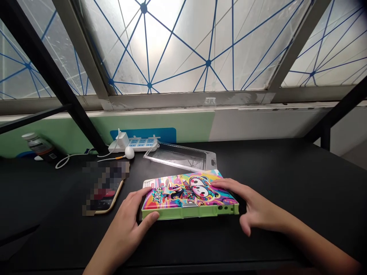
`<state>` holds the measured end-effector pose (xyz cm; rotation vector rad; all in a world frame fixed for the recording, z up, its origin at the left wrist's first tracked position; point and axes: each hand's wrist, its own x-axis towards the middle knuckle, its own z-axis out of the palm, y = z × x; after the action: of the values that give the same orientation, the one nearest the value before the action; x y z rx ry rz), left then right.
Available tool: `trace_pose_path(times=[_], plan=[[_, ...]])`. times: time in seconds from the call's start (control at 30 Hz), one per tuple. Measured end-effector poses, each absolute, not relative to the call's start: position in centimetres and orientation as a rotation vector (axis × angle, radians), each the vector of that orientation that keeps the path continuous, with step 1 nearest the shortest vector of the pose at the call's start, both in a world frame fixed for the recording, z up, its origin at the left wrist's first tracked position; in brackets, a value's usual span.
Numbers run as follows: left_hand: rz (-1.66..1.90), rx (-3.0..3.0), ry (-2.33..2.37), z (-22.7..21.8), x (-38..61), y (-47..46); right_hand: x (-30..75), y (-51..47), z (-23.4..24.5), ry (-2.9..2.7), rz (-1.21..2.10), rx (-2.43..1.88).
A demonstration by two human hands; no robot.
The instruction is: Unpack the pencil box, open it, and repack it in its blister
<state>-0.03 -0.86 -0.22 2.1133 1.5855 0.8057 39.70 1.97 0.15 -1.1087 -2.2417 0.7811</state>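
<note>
A pencil case (186, 191) with a colourful cartoon lid and light green sides lies in front of me on the black desk (258, 252). My left hand (132, 217) grips its left end, thumb on the green front side and fingers at the lid's edge. Over the right end reaches my right hand (252, 206); its fingertips rest on the lid, while the thumb stands apart from the case. Just behind the case is a clear plastic package tray (183, 156).
To the left lies a phone (117, 194), its screen blurred out. A white power strip (140, 144) with a plugged-in charger (122, 139) and cable sits by the wall. A dark bottle (41, 147) stands at the far left. Black metal bars (60, 84) frame both sides.
</note>
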Motion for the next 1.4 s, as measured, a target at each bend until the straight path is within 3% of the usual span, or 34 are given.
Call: trace_pose_path(times=[0.27, 0.7, 0.9, 1.1, 1.4], plan=[[0.779, 2.174, 1.495, -0.5, -0.1, -0.6, 38.4, 2.0, -0.2, -2.193, 0.555, -1.223], [0.756, 2.173, 1.572, -0.7, 0.2, -0.7, 35.9, 1.3, 1.0, -1.966, 0.727, -1.523], [0.662, 2.243, 1.5, -0.8, -0.1, -0.7, 35.5, 1.2, 1.3, -2.153, 0.309, -1.707], [0.672, 2.186, 1.531, -1.1, -0.2, -1.0, 33.2, 1.4, 2.1, -2.37, -0.241, -1.51], [0.73, 2.078, 1.511, -1.1, -0.1, -1.0, 25.6, 2.6, 2.5, -2.446, -0.158, -1.317]])
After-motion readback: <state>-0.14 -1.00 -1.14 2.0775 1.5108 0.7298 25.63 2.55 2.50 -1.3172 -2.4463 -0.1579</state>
